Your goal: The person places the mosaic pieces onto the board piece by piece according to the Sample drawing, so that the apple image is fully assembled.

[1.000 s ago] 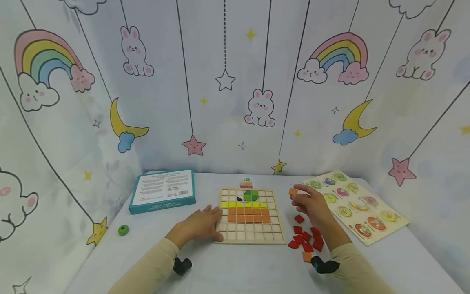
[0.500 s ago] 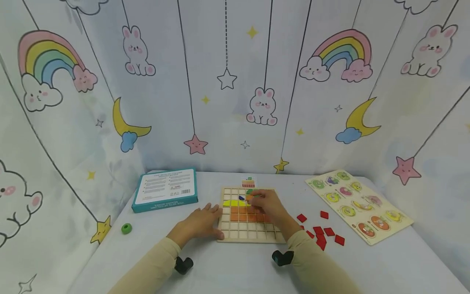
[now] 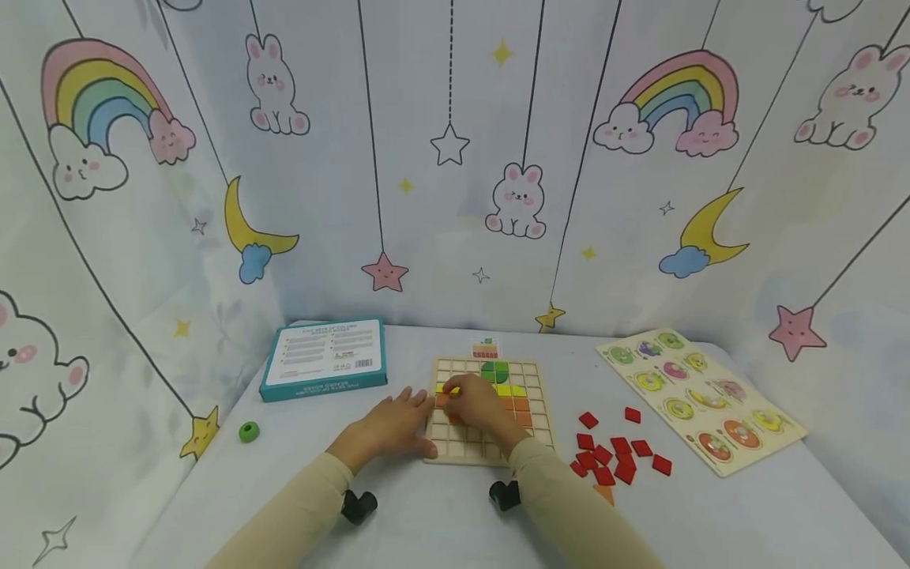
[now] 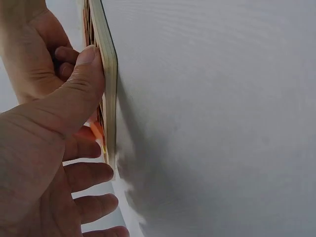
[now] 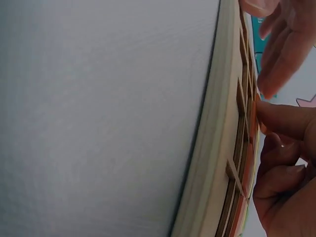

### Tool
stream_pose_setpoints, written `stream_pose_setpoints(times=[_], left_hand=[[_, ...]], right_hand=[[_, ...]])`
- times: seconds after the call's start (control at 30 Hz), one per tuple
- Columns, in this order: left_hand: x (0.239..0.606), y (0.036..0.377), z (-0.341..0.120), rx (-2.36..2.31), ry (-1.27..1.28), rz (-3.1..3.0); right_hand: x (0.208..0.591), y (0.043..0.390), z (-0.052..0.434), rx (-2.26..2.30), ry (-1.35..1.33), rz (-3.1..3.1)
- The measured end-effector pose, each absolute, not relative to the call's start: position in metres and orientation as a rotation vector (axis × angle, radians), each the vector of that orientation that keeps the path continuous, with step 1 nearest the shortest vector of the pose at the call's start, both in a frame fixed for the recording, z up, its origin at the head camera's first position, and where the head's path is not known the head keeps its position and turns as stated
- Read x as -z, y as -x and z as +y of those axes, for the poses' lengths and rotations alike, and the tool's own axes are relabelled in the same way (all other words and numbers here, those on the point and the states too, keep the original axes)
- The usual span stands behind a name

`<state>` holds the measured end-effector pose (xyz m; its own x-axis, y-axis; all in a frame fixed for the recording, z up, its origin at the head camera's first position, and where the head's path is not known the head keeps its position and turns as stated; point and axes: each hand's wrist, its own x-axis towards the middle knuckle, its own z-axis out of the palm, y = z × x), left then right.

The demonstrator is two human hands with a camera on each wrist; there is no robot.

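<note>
A wooden grid board point(image 3: 528, 439) lies on the table, partly filled with green, yellow and orange tiles. My left hand point(image 3: 395, 422) rests flat against the board's left edge, and its thumb point(image 4: 79, 84) presses on the rim point(image 4: 109, 74). Over the left part of the orange row, my right hand point(image 3: 471, 405) has its fingers curled and pinches an orange tile point(image 5: 253, 121) at a cell. The right hand hides most of the orange rows in the head view. Loose red tiles point(image 3: 613, 460) lie to the right of the board.
A teal box point(image 3: 323, 359) lies at the back left and a green ring point(image 3: 248, 431) near the left wall. A fruit puzzle board point(image 3: 700, 399) sits at the right. A small pattern card point(image 3: 485, 347) stands behind the grid board. Patterned cloth walls enclose the table.
My right hand carried an orange tile from the right of the board across it to the left end of the orange row. The left hand stayed at the board's edge.
</note>
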<state>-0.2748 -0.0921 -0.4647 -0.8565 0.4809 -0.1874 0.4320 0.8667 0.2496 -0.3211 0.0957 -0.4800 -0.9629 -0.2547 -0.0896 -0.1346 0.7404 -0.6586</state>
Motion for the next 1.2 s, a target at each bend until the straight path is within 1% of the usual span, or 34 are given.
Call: stream_pose_setpoints(times=[0.13, 0.2, 0.3, 0.4, 0.5, 0.63, 0.77, 0.9, 1.07, 1.2], left_hand=[[0.461, 0.276, -0.090, -0.286, -0.727, 2.795], [0.459, 0.276, -0.088, -0.281, -0.732, 2.788], [0.458, 0.276, -0.086, -0.262, -0.719, 2.780], [0.459, 0.276, -0.084, -0.253, -0.697, 2.771], [0.461, 0.276, -0.083, -0.252, -0.681, 2.766], [0.462, 0.276, -0.083, -0.249, -0.676, 2.764], [0.461, 0.276, -0.085, -0.254, -0.678, 2.757], [0.459, 0.274, -0.089, -0.277, -0.667, 2.761], [0.458, 0.272, -0.093, -0.292, -0.667, 2.762], [0.459, 0.272, -0.093, -0.308, -0.695, 2.752]], right_hand=[[0.479, 0.321, 0.099, 1.041, 0.324, 2.799], [0.475, 0.317, 0.106, 1.125, 0.305, 2.786], [0.464, 0.307, 0.129, 1.342, 0.257, 2.708], [0.452, 0.293, 0.168, 1.499, 0.182, 2.628], [0.443, 0.279, 0.218, 1.575, 0.068, 2.572], [0.439, 0.254, 0.283, 1.513, -0.082, 2.620], [0.444, 0.229, 0.323, 1.332, -0.133, 2.704], [0.455, 0.215, 0.339, 1.316, -0.075, 2.578], [0.465, 0.203, 0.343, 1.358, 0.083, 2.391], [0.467, 0.193, 0.341, 1.283, 0.192, 2.421]])
